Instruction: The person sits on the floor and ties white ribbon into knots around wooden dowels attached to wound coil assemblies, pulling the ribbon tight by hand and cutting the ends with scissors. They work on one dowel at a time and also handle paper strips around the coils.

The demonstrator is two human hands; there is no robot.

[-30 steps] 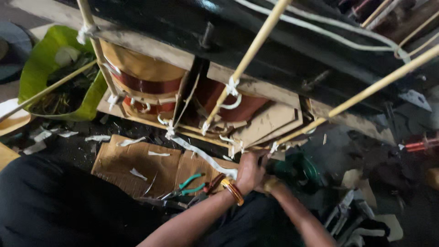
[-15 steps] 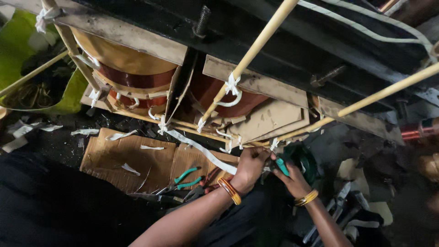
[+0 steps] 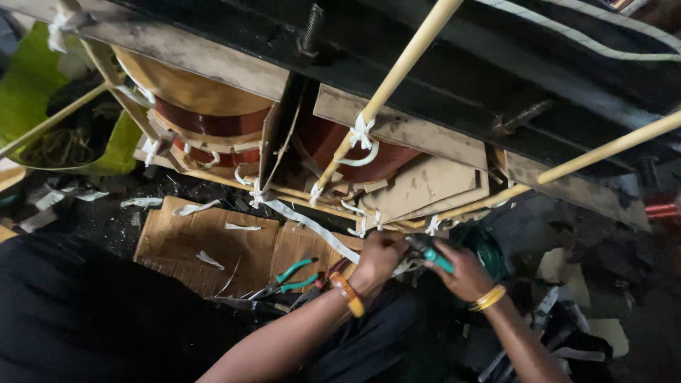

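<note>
My left hand is closed on the end of a white cloth tape that runs from the lower edge of a large wound coil assembly. My right hand grips a tool with a teal handle, right beside the left hand. Both hands meet just under the brown insulation boards at the bottom of the coils. Each wrist wears yellow bangles. What the tool's tip touches is hidden between the hands.
Cream-coloured rods tied with white tape cross in front of the dark frame. Teal-handled pliers lie on flattened cardboard strewn with tape scraps. A green bag sits far left. Clutter fills the lower right.
My right hand has come out from behind the left one and now holds the teal-handled tool next to it. The view has shifted closer and slightly right.
</note>
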